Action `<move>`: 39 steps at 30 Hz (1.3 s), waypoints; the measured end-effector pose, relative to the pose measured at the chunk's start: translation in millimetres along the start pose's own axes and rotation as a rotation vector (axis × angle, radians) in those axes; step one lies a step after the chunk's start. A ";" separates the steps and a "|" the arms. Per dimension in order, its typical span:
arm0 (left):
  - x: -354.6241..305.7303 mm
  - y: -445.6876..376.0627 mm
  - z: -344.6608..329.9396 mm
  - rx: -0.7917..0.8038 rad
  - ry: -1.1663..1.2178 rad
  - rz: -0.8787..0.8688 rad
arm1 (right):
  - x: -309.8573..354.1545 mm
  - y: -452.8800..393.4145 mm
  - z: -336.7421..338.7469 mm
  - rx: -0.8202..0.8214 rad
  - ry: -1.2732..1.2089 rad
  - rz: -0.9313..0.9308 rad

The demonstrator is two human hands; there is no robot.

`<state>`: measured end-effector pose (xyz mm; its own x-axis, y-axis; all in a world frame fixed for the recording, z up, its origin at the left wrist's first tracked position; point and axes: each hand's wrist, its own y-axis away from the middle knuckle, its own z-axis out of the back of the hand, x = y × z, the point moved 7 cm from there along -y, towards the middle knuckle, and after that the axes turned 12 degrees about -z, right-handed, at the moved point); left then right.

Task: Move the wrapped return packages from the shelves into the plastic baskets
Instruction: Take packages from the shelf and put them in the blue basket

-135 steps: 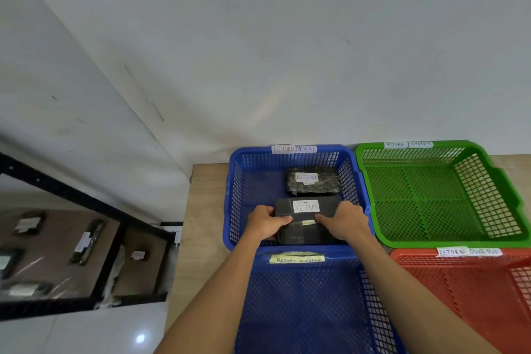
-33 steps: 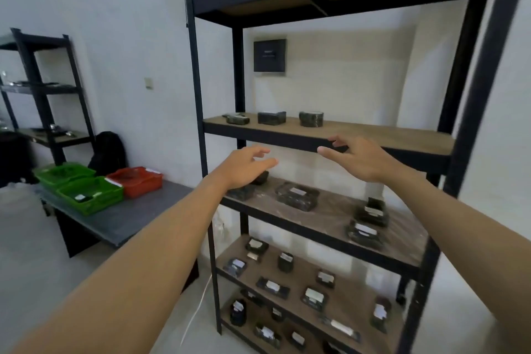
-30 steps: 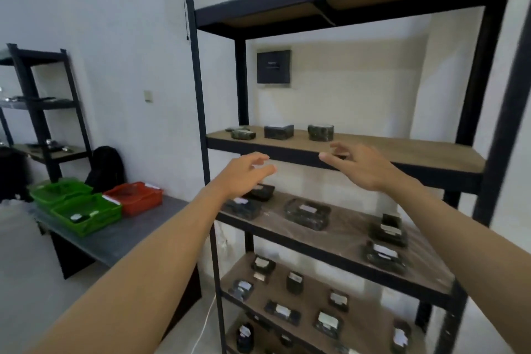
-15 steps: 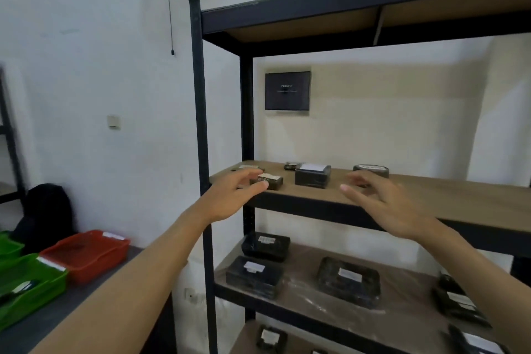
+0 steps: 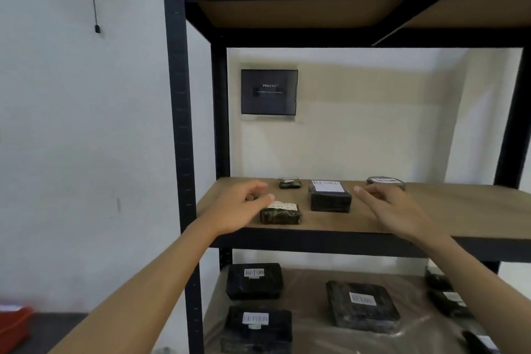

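Wrapped packages with white "RETURN" labels sit on the wooden shelf (image 5: pixel 448 210) at chest level: a tall dark box (image 5: pixel 330 197) in the middle, a low greenish packet (image 5: pixel 281 214) near the front edge, a small packet (image 5: pixel 290 183) further back, and a round-cornered one (image 5: pixel 386 182) to the right rear.

Left hand (image 5: pixel 240 210) is over the shelf, fingers loosely curled, fingertips at or just touching the label end of the greenish packet; nothing gripped. Right hand (image 5: pixel 393 207) is open, fingers spread, just right of the tall box and in front of the round-cornered package; holding nothing.

Progress, judged: far from done. Four packages on this shelf, and the lower shelf (image 5: pixel 310 296), covered in clear sheeting, carries at least six more. Only a corner of a red basket (image 5: pixel 14 325) shows at lower left, contents not visible.

Surroundings: black steel upright (image 5: pixel 179 123) stands beside the left forearm; a dark wall panel (image 5: pixel 269 92) is mounted behind. Nothing blocks the packages; the upright is the only thing to clear when carrying leftward.
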<state>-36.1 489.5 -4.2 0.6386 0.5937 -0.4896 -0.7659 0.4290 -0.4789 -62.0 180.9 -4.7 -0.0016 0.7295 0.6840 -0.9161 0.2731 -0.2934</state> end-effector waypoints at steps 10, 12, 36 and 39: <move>15.1 -31.6 -33.5 0.195 -0.140 -0.022 | -2.3 -72.6 -50.3 0.226 -0.040 -0.140; 12.1 -33.5 -35.1 0.245 -0.170 -0.062 | -2.8 -78.5 -56.0 0.265 -0.021 -0.111; 18.4 -5.0 -24.1 -0.029 0.152 -0.076 | 5.8 -51.1 -54.7 0.282 -0.586 -0.167; 10.0 -4.6 -23.3 -0.060 0.237 -0.067 | 4.0 -42.9 -45.4 0.243 -0.616 -0.183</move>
<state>-24.5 477.6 -23.9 0.6928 0.3857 -0.6093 -0.7200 0.4166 -0.5550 -4.5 200.6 -19.7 0.0002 0.1759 0.9844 -0.9872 0.1573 -0.0279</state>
